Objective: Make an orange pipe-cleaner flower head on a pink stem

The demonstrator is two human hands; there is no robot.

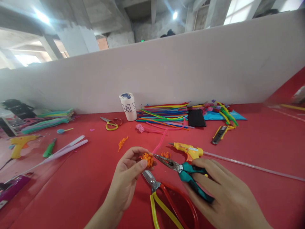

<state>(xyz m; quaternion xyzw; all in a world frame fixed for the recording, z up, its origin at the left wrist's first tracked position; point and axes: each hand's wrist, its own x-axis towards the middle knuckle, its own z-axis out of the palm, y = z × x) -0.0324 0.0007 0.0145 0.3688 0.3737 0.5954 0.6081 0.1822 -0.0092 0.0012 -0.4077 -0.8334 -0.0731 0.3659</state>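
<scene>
Between the thumb and fingers of my left hand (130, 170) is a fluffy orange pipe-cleaner flower (147, 159). My right hand (221, 189) is wrapped round the teal-and-black handles of a pair of needle-nose pliers (176, 166). The pliers' tips are at the right side of the flower; whether they pinch it I cannot tell. Behind the tips lies another orange curled piece (165, 155), and a pink pipe cleaner (160, 142) runs away from there. Below my hands rest large scissors (152, 181) with red and yellow handles, partly hidden by the pliers and right hand.
A yellow glue gun (190, 151) with a long glue stick lies right of centre. Farther back are a white cup (128, 106), small scissors (111, 123), a pile of pipe cleaners (162, 113) and a black rectangular object (196, 118). Another glue gun (21, 144) sits left. A pale partition (152, 73) stands behind.
</scene>
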